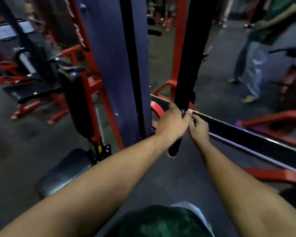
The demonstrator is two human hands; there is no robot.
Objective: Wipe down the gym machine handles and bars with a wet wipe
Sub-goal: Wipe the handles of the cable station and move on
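A long black handle bar (193, 53) hangs down steeply from the top of the frame, and its padded end (173, 149) shows below my wrist. My left hand (173, 122) grips the bar low down, fingers wrapped round it. My right hand (199, 129) is right beside it on the right, fingers curled and fingertips touching the left hand's fingers at the bar. A small pale bit (183, 112) shows at the left fingertips. The blur hides whether it is the wet wipe and which hand has it.
A blue upright column (113, 65) with red frame posts (179, 40) stands just left of the bar. A black seat pad (67, 170) and a back pad (79, 103) are at lower left. A dark rail (246, 134) runs off to the right. A person (256, 57) stands at upper right.
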